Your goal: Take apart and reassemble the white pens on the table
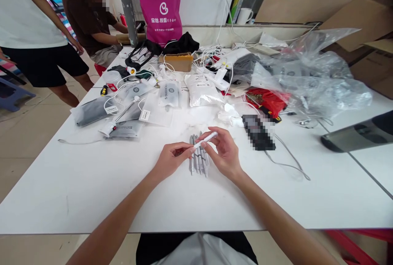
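Observation:
Between my two hands, above the white table [104,191], is a white pen [206,139], tilted up to the right. My left hand [172,159] pinches its lower left end between thumb and finger. The thumb and fingers of my right hand [223,153] close around its upper part. Just beneath, several silver-grey pens [199,161] lie side by side on the table, pointing away from me and partly covered by my hands.
Plastic-sleeved packages [123,130], a white pouch [202,91], tangled cables and clear plastic bags [331,89] crowd the table's far half. A phone [259,132] and a dark-and-grey cylinder [359,134] lie to the right. Two people [39,23] are at the far left.

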Available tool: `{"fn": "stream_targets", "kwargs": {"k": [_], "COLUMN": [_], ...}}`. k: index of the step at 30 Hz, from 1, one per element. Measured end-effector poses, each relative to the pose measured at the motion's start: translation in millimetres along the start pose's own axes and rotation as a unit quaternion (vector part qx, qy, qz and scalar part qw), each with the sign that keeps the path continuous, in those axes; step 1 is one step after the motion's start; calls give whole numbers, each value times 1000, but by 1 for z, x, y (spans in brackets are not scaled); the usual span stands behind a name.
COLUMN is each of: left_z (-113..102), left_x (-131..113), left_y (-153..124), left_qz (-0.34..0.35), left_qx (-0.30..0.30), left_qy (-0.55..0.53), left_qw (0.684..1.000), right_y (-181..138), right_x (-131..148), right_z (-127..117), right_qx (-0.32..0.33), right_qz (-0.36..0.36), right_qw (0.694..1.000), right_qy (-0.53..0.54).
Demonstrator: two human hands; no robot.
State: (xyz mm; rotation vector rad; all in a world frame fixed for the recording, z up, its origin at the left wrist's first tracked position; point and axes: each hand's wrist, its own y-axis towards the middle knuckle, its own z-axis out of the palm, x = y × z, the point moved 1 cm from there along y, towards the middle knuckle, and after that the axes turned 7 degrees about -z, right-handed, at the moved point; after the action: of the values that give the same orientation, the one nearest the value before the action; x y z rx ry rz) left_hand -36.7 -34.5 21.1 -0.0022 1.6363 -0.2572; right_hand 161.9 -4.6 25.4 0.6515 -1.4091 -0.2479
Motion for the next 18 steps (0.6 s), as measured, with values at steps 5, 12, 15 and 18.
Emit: {"fn": "stream_targets", "kwargs": {"k": [5, 12, 15, 18], "left_z": [-1, 1, 1, -2], "left_x": [0, -6, -3, 0], "left_y": [0, -4, -3, 0], "left_qz": [9, 13, 17, 37], "left_qx": [10, 32, 34, 22], "left_qy": [37, 78, 91, 118], "left_qw": [999, 996, 995, 992], "right_y": [-3, -2, -2, -2], "right_x": [-5, -3, -3, -6], "right_z": [-1, -1, -2, -3], "right_qx": [11, 67, 93, 110], "right_qz": [16, 32, 30, 28], "right_qw": [1000, 990, 980, 976], "right_qy": [-12, -121, -174, -184]}}
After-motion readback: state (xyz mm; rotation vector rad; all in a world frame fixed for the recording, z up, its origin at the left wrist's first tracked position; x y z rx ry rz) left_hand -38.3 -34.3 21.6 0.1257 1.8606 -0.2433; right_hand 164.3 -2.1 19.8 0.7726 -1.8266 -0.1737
